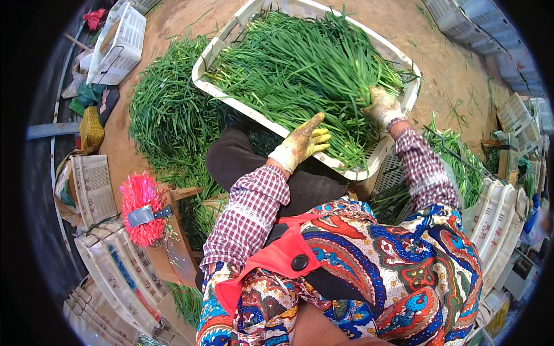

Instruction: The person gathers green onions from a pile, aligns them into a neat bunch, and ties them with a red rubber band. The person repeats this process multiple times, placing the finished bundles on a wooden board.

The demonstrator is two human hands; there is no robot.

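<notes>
A white plastic crate (255, 113) lies in front of me, filled with long green leafy stalks like Chinese chives (298, 65). My right hand (383, 106), in a soiled yellow-and-white work glove, is closed around the stem ends of a bunch at the crate's right side. My left hand (305, 140), gloved alike, is above the crate's near rim with its fingers apart and nothing in it. A large heap of the same greens (173, 99) lies on the ground left of the crate. On a wooden board at the left, a small cleaver (140, 216) rests on a bundle of pink plastic ties (145, 190).
Stacked white crates (117, 277) stand at the lower left, more (497, 225) at the right and upper right. A tipped white crate (125, 52) is at the upper left. More greens (458, 160) lie beside my right arm. A yellow woven sack (91, 127) sits at the left.
</notes>
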